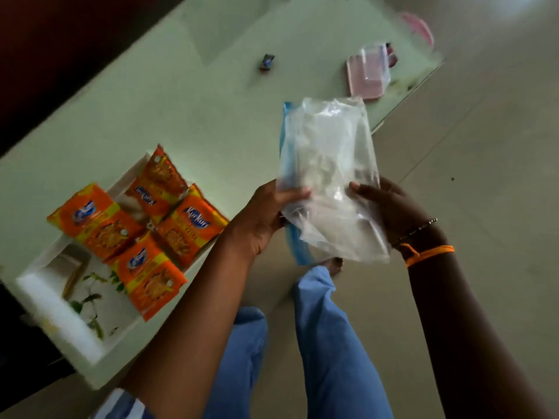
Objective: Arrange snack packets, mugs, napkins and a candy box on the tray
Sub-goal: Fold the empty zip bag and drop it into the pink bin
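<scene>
- Four snack packets (136,234) already lie on the tray (60,316) at lower left of the frame, clustered over its upper half; the tray's lower half shows bare leaf-print surface.
- Both hands are raised at centre right, gripping a clear bag (328,176) with a blue zip edge. The left hand (260,219) pinches its left side, thumb on top; the right hand (390,207) clasps its right side with fingers behind.
- Whitish contents fill the bag. They may be the napkins, but blur keeps me from saying for sure.
- The bag hangs over the table's near edge, well apart from the tray, so whatever is in it is not yet placed.
- At upper right of the frame, a pink box (363,83) sits near the table's far corner with a clear container (376,63) on or against it. I cannot tell which is the candy box or whether a mug is there.
- One small dark wrapped sweet (267,62) lies alone at upper centre.
- My estimate: packets done, napkins in hand, mugs and candy box left, so the job is well under half finished.
- Next likely need: open the zip and lay the contents on the tray's bare part.
</scene>
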{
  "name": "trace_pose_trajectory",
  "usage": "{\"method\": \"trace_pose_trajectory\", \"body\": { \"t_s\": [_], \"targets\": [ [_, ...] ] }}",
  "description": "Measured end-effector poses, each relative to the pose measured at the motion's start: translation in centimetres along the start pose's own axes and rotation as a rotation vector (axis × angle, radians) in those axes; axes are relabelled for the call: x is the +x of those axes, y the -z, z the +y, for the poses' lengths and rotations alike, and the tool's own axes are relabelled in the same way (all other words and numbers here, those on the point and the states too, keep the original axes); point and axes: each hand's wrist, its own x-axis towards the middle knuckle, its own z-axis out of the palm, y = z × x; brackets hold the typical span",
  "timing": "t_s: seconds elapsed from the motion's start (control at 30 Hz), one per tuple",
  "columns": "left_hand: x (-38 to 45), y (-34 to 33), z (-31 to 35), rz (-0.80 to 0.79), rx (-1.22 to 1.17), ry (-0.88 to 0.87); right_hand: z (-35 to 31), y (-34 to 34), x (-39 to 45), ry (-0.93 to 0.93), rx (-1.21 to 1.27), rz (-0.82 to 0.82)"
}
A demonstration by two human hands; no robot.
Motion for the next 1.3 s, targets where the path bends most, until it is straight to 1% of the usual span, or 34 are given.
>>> {"method": "trace_pose_trajectory", "body": {
  "t_s": [0.07, 0.13, 0.17, 0.2, 0.23, 0.3, 0.33, 0.37, 0.43, 0.5, 0.57, 0.6, 0.63, 0.7, 0.77, 0.83, 0.9, 0.93, 1.0, 1.07, 1.1, 1.17, 1.2, 1.23, 1.3],
  "targets": [
    [1.8, -2.3, 0.8, 0.025, 0.109, -0.065, -1.5, 2.9, 0.8, -0.054, 0.057, 0.019],
    [3.1, -5.1, 1.5, 0.032, 0.139, -0.098, -3.1, 5.1, 1.2, -0.102, 0.092, 0.052],
    [3.6, -6.4, 1.7, 0.057, 0.129, -0.120, -3.8, 5.7, 1.3, -0.147, 0.151, 0.100],
    [4.4, -8.1, 2.0, 0.112, 0.099, -0.147, -4.6, 6.6, 1.5, -0.168, 0.226, 0.160],
    [5.3, -9.7, 2.4, 0.193, 0.051, -0.175, -4.9, 7.6, 1.7, -0.130, 0.346, 0.163],
    [7.0, -12.5, 3.0, 0.341, -0.024, -0.244, -5.0, 8.9, 1.9, -0.137, 0.539, 0.202],
    [8.0, -13.6, 3.2, 0.375, -0.024, -0.289, -5.0, 9.5, 2.0, -0.197, 0.621, 0.173],
    [9.0, -14.7, 3.4, 0.401, 0.008, -0.340, -5.2, 10.2, 2.3, -0.232, 0.675, 0.110],
    [10.6, -16.4, 3.7, 0.463, 0.180, -0.471, -6.0, 11.3, 3.0, -0.253, 0.657, 0.021],
    [12.0, -17.4, 3.9, 0.507, 0.550, -0.661, -7.2, 12.2, 4.0, -0.206, 0.688, -0.022],
    [13.2, -17.5, 4.1, 0.454, 0.923, -0.806, -8.6, 13.2, 4.9, -0.154, 0.692, -0.049],
    [13.8, -17.5, 4.4, 0.423, 1.061, -0.827, -9.5, 13.7, 5.5, -0.155, 0.660, -0.042],
    [14.4, -17.6, 4.8, 0.407, 1.162, -0.824, -10.5, 14.2, 6.0, -0.163, 0.616, -0.034],
    [15.4, -18.0, 5.8, 0.372, 1.257, -0.791, -12.3, 15.3, 6.9, -0.193, 0.530, -0.011],
    [16.7, -18.7, 7.3, 0.335, 1.280, -0.748, -14.5, 16.4, 7.6, -0.207, 0.453, -0.013],
    [18.2, -19.3, 9.2, 0.345, 1.293, -0.708, -16.8, 17.5, 8.6, -0.209, 0.430, -0.055],
    [19.9, -20.2, 11.1, 0.364, 1.298, -0.721, -19.2, 18.7, 9.9, -0.210, 0.404, -0.049],
    [20.7, -20.8, 12.0, 0.349, 1.307, -0.749, -20.3, 19.3, 10.9, -0.214, 0.379, -0.013],
    [22.5, -21.8, 14.0, 0.301, 1.320, -0.785, -22.0, 20.0, 13.3, -0.209, 0.330, 0.090],
    [24.8, -22.5, 15.3, 0.236, 1.279, -0.767, -23.2, 20.9, 16.0, -0.178, 0.317, 0.229],
    [26.0, -22.7, 15.6, 0.174, 1.212, -0.710, -23.8, 21.4, 17.5, -0.137, 0.320, 0.302],
    [27.9, -23.2, 16.2, 0.024, 1.005, -0.552, -24.8, 22.7, 20.2, -0.026, 0.297, 0.442],
    [28.9, -23.5, 16.5, -0.007, 0.917, -0.477, -25.2, 23.5, 21.7, 0.034, 0.236, 0.527],
    [29.9, -23.7, 16.7, 0.012, 0.852, -0.419, -25.6, 24.4, 23.1, 0.094, 0.133, 0.621],
    [32.1, -23.9, 17.5, 0.163, 0.759, -0.354, -26.3, 25.9, 26.3, 0.235, -0.100, 0.767]
  ]
}}
